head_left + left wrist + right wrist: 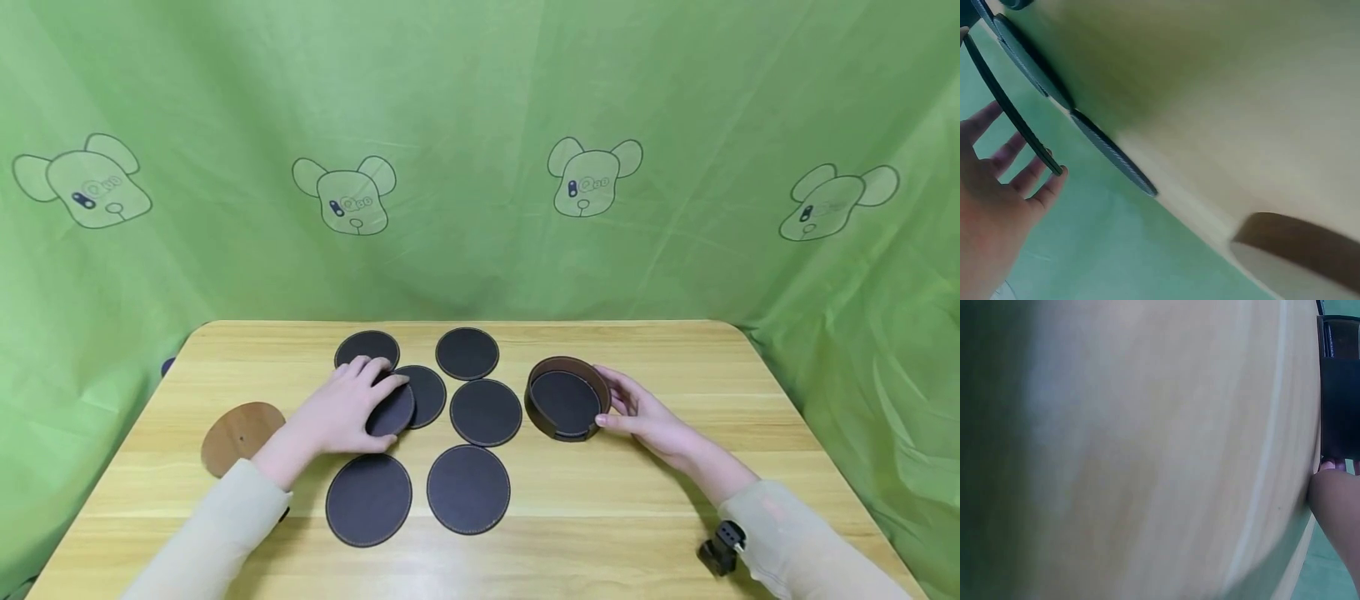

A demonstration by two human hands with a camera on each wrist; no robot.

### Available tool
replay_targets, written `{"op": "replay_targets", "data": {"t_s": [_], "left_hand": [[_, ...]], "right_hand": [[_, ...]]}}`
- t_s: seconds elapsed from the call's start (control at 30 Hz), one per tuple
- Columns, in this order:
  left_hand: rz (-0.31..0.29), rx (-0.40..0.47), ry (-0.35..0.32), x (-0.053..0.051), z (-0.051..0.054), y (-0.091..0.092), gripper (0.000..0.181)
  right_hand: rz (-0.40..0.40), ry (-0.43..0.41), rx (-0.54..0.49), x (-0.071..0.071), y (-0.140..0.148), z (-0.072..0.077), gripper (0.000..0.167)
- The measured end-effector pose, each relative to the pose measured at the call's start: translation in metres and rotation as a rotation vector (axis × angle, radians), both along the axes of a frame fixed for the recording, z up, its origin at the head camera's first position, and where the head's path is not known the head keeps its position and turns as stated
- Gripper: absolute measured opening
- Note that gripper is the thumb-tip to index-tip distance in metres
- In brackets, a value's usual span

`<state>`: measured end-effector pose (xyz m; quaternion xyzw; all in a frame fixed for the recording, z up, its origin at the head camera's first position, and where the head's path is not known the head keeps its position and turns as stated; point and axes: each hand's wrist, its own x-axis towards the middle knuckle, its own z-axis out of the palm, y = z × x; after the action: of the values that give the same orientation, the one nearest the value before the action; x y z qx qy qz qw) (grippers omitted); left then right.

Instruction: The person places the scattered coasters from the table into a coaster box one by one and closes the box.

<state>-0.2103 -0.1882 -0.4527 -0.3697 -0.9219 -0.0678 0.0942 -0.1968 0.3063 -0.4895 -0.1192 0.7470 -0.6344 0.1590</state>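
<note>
A left sleeve [210,529] leads to the left hand [345,408], whose wide-spread fingers hold a dark disc [393,411] by its edge above the table [600,517]; that rim hold could slip, and if the right hand [641,417], gripping the round holder [562,365] at its side, slackens, the holder might slide

Table: pale wood-grain top [600,517], far corners rounded
Dark coasters [468,489]: six, lying flat near the middle in two loose columns, edges stitched
Brown disc [242,437]: left of the coasters, dark dot at its centre
Round holder [562,364]: right of them, brown inside
</note>
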Motion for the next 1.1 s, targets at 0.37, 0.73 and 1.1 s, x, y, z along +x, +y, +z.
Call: {"op": "replay_targets", "data": {"t_s": [0.37,0.73,1.1], "left_hand": [[-0.087,-0.072,0.0,-0.014,0.021,0.043,0.084],[-0.144,-0.09,-0.015,-0.027,0.022,0.088,0.083],[-0.181,-0.181,0.003,-0.033,0.023,0.141,0.083]], "right_hand": [[-0.005,-0.013,0.01,0.0,-0.001,0.001,0.088],[0.002,-0.012,0.009,0.001,-0.001,0.001,0.088],[0.007,-0.009,0.009,0.0,-0.001,0.001,0.088]]}}
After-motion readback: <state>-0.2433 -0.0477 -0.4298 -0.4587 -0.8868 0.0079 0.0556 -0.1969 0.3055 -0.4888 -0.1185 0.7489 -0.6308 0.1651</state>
